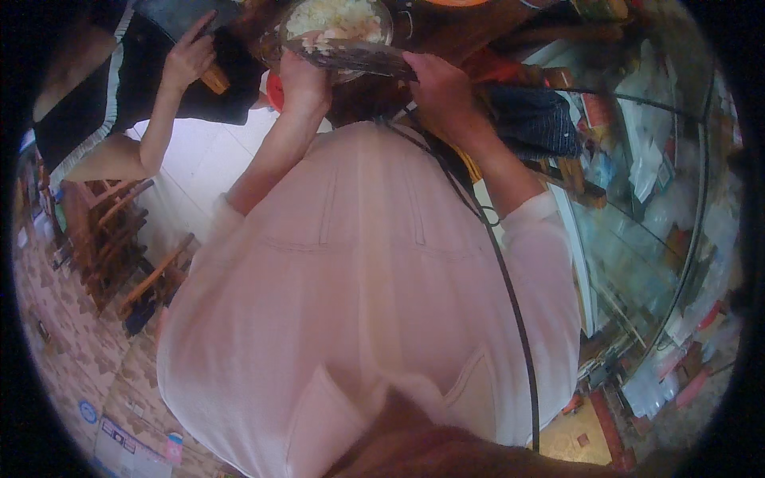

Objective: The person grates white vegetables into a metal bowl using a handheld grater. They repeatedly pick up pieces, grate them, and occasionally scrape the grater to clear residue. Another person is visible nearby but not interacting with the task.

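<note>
In the head view, my right hand [442,89] grips the right end of a dark, flat knife blade [364,57], likely a cleaver. The blade lies level across the near rim of a bowl [389,27]. My left hand [306,80] is against the blade's left end, its fingertips partly hidden there. Chopped whitish food [334,18] fills the bowl, with pinkish pieces close to the blade and my left fingers. Motion blur softens the blade's outline.
At the left, another person's hand [188,60] is by a wooden handle [215,79] and a dark broad blade [173,18]. A black cable [508,281] runs down my shirt. Wooden chairs [113,233] stand left; a glass-topped surface [627,239] with plastic bags lies right.
</note>
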`<control>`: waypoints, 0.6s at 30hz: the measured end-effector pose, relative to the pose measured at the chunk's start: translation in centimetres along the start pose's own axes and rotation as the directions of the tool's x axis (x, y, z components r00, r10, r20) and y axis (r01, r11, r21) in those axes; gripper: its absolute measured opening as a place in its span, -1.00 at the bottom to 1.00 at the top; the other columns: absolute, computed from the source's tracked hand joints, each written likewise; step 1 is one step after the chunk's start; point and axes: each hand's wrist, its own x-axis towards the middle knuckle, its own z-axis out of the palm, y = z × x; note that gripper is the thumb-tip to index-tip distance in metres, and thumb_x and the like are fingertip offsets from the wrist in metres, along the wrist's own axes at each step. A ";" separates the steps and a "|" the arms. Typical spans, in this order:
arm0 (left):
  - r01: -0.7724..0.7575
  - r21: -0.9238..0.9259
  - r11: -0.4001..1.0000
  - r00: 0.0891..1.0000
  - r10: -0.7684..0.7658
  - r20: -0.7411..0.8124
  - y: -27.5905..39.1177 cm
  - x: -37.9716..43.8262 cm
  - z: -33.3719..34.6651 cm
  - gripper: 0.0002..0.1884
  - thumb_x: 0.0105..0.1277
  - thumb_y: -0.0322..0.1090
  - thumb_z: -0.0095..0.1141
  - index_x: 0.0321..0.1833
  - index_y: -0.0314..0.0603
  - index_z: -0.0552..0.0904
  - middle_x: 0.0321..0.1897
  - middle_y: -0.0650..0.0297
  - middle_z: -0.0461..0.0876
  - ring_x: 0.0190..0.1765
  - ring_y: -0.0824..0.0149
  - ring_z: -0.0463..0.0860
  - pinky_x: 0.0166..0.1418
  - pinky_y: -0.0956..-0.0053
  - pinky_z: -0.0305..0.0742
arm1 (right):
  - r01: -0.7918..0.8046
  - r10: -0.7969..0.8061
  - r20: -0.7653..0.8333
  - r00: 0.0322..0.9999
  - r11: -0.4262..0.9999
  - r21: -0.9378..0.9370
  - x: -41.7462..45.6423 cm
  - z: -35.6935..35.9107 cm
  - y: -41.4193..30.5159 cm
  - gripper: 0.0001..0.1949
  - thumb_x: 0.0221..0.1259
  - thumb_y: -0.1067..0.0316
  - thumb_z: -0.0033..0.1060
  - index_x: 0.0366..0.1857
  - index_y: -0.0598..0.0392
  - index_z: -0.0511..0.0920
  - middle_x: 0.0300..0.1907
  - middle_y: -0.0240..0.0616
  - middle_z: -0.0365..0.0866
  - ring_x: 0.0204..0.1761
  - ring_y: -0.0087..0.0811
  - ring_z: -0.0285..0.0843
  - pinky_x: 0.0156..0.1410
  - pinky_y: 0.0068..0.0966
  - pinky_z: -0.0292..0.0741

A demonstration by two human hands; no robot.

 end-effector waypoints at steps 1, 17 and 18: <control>-0.039 0.016 0.999 0.999 0.039 0.013 -0.6 0.3 -0.5 -0.84 0.37 -0.42 0.09 -0.05 -0.29 0.53 -0.17 0.21 0.56 -0.13 0.34 0.58 -0.05 0.42 0.53 | 0.007 -0.007 -0.001 1.000 1.000 -0.006 0.1 -0.2 -0.2 -0.63 -0.05 0.41 0.21 -0.05 0.08 0.54 -0.25 -0.15 0.62 -0.19 -0.11 0.62 -0.15 -0.22 0.58; 0.192 -0.180 0.965 0.960 -0.146 0.240 -0.8 1.8 -2.9 -0.73 0.30 -0.57 -0.04 0.05 -0.40 0.50 -0.03 0.03 0.61 0.04 0.11 0.63 0.15 0.25 0.60 | -0.383 0.367 0.202 0.908 0.922 0.048 -1.0 0.3 2.2 -0.77 0.21 0.34 0.08 -0.08 0.08 0.58 -0.18 0.02 0.65 -0.14 0.05 0.61 -0.04 -0.15 0.54; 0.227 -0.198 0.954 0.955 -0.179 0.236 -0.7 1.3 -2.8 -0.72 0.31 -0.55 -0.04 0.07 -0.40 0.50 -0.02 0.04 0.60 0.04 0.12 0.63 0.16 0.25 0.59 | -0.366 0.344 0.202 0.917 0.927 0.085 -1.0 -0.2 1.5 -0.76 0.22 0.34 0.09 -0.07 0.09 0.58 -0.16 0.01 0.65 -0.12 0.05 0.61 -0.03 -0.15 0.54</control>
